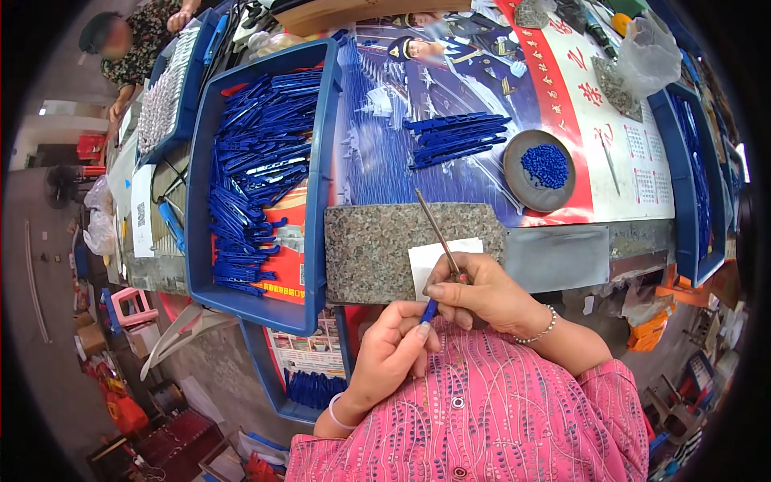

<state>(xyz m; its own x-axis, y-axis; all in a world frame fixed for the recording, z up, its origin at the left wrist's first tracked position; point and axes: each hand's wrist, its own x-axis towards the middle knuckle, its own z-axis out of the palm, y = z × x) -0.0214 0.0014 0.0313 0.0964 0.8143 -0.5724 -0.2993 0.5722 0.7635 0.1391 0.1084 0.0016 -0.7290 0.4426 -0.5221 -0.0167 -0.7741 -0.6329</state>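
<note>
Close to my body, my left hand [393, 353] pinches a small blue plastic piece [430, 310] between thumb and fingers. My right hand [482, 293] meets it there, its thumb and fingertips at the piece's upper end. The same right hand grips a slim metal tool [438, 229] with a narrow tip, which points up and away over the granite block [377, 241]; its grip end is hidden in the palm. Under the right hand a folded white paper [422, 261] lies on the block. Beyond it rests a small pile of long blue plastic parts [458, 138].
A round dish [517, 189] holds small blue pieces. On the left stands a blue tray [328, 161] heaped with blue plastic strips; a lower tray [261, 369] sits beneath. Another blue tray [683, 201] stands at right. A person [140, 48] works at the far left.
</note>
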